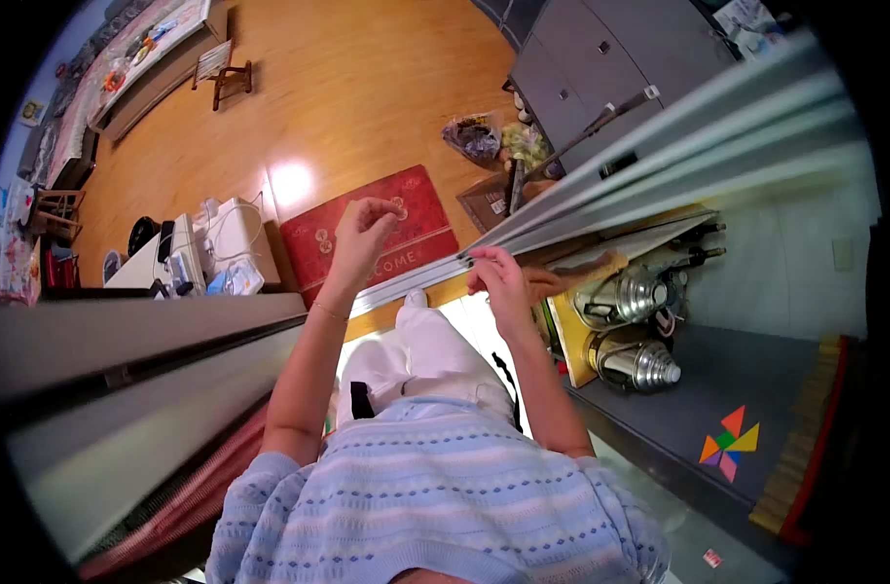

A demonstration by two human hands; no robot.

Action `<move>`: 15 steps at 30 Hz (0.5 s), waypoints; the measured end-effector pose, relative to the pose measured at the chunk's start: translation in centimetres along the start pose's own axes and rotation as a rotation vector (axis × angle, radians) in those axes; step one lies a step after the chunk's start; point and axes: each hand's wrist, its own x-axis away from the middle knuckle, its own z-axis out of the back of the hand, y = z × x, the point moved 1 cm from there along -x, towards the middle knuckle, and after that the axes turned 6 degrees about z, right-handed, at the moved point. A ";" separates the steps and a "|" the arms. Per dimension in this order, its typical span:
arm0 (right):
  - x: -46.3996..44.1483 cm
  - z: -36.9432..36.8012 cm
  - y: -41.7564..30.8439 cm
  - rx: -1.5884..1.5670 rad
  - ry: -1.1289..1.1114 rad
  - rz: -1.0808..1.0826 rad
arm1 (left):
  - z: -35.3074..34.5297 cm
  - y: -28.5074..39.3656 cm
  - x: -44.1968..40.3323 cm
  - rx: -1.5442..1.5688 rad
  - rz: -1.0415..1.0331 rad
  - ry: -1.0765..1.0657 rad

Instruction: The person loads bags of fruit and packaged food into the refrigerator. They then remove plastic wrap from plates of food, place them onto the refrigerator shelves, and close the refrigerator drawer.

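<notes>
My left hand (364, 232) is raised in front of me above the red doormat (362, 219), its fingers curled in against the thumb. Whatever it may hold is too small to make out. My right hand (500, 279) is also raised, lower and to the right, with fingers bent together near the edge of the pale door panel (600, 195). A small dark spot shows at its fingertips; I cannot tell what it is. Below the hands runs the door's floor track (406, 282), where my white shoe (416, 299) stands.
Two metal thermos flasks (639, 362) stand on the grey surface to my right. Beyond the doorway, bags of produce (474, 136) lie by a grey cabinet (581, 58). A white cabinet (236, 238) with cables is at left, and a small wooden chair (233, 86) stands farther off.
</notes>
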 end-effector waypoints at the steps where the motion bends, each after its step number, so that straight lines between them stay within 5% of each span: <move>1: 0.2 -0.6 -0.5 -0.017 -0.017 0.025 | 0.6 2.1 0.4 0.243 0.246 0.025; 2: 0.4 -0.9 -0.5 -0.037 -0.033 0.051 | 0.8 2.7 0.9 0.480 0.492 0.053; 3: -12.2 -2.4 -4.4 -0.030 -0.053 0.162 | 2.9 1.2 -11.8 0.479 0.378 0.051; 4: -15.5 -2.6 -5.8 -0.032 -0.076 0.190 | 3.5 0.6 -15.2 0.480 0.367 0.051; 6: -17.4 -2.8 -5.5 -0.026 -0.062 0.105 | 3.3 -1.0 -16.7 0.559 0.503 0.035; 11: -25.8 -3.3 -5.9 -0.053 0.071 0.042 | 4.1 -3.0 -27.8 0.396 0.461 -0.149; 15: -32.2 -2.7 -4.9 -0.074 0.421 0.021 | 3.6 -5.5 -38.6 0.204 0.476 -0.276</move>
